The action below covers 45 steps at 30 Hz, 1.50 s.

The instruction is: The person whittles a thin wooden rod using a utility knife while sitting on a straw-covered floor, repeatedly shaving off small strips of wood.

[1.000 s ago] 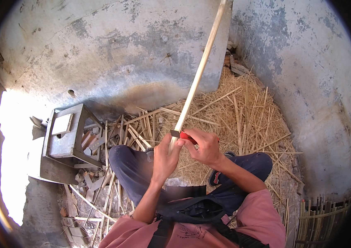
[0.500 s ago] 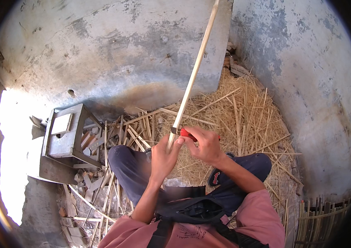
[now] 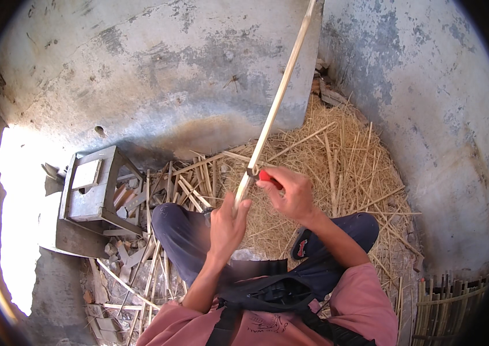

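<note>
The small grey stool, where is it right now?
In the head view the grey stool stands at the person's left, against the wall, beside the left knee, with wood scraps around its base.

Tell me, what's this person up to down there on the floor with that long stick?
A person sits on the ground among straw-like shavings. The left hand grips the near end of a long, pale bamboo strip, which slants up toward the wall. The right hand presses a red-handled knife against the strip just above the left hand. A small grey stool stands to the left, with cut strips around it.
</note>
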Motion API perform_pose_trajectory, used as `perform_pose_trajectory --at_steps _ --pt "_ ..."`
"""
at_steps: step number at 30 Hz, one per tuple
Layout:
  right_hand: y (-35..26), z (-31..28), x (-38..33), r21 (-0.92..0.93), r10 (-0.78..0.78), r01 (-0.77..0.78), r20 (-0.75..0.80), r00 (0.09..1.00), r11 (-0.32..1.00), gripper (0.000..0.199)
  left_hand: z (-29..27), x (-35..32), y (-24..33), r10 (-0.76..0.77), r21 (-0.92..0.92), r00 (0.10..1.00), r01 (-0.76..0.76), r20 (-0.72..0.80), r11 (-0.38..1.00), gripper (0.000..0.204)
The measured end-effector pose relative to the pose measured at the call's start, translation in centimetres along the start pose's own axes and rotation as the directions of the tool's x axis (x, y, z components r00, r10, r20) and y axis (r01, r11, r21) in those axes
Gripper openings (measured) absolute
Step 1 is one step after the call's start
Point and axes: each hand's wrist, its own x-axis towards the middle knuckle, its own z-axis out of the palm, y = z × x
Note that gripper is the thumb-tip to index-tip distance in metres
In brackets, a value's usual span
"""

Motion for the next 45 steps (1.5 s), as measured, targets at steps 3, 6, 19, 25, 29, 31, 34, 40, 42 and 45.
perform_pose_trajectory --at_steps 3,6,19,25,29,31,34,40,42,45 --pt "0.5 -0.3 0.3 -0.007 0.026 -0.026 0.005 1.0 1.0 0.028 0.0 -0.5 0.0 0.002 -0.021 1.0 -0.002 0.0 1.0 0.033" --pt "0.8 0.0 0.4 0.011 0.029 -0.029 0.019 0.999 1.0 0.028 0.0 -0.6 -1.2 0.023 0.043 0.999 -0.021 -0.042 0.999 0.033" --pt "1.6 0.4 0.7 0.006 0.018 -0.018 0.007 1.0 1.0 0.029 -0.3 -1.3 -1.4 -0.015 0.051 0.999 0.017 -0.048 0.999 0.028" --pt "3.0 0.0 1.5 -0.022 0.048 -0.049 -0.032 0.998 0.999 0.032 -0.6 -2.0 -2.2 -0.038 0.07 0.999 0.039 -0.018 0.997 0.029" --pt "4.3 -0.4 2.2 -0.025 0.099 -0.1 -0.055 0.994 0.995 0.03 -0.7 -2.7 -2.8 -0.064 0.106 0.998 0.062 0.008 0.992 0.032" --pt "6.0 -0.6 2.5 -0.047 0.093 -0.097 -0.083 0.992 0.994 0.03 -0.7 -3.2 -3.3 -0.083 0.128 0.996 0.079 0.025 0.989 0.033" --pt "8.8 -1.1 3.3 0.004 0.206 -0.206 -0.074 0.976 0.979 0.033 -1.0 -4.4 -4.0 -0.133 0.161 0.989 0.122 0.059 0.979 0.033" --pt "17.5 -4.9 5.1 -0.027 0.599 -0.622 -0.242 0.764 0.783 0.042 -2.5 -9.1 -6.0 -0.21 0.213 0.968 0.178 0.138 0.961 0.034" --pt "21.9 -7.8 4.0 -0.093 0.545 -0.604 -0.341 0.766 0.792 0.047 -3.2 -10.8 -6.4 -0.253 0.205 0.956 0.221 0.147 0.954 0.033" --pt "24.6 -9.0 2.7 -0.154 0.582 -0.653 -0.335 0.741 0.742 0.051 -4.5 -11.5 -7.3 -0.278 0.184 0.956 0.258 0.095 0.948 0.033"
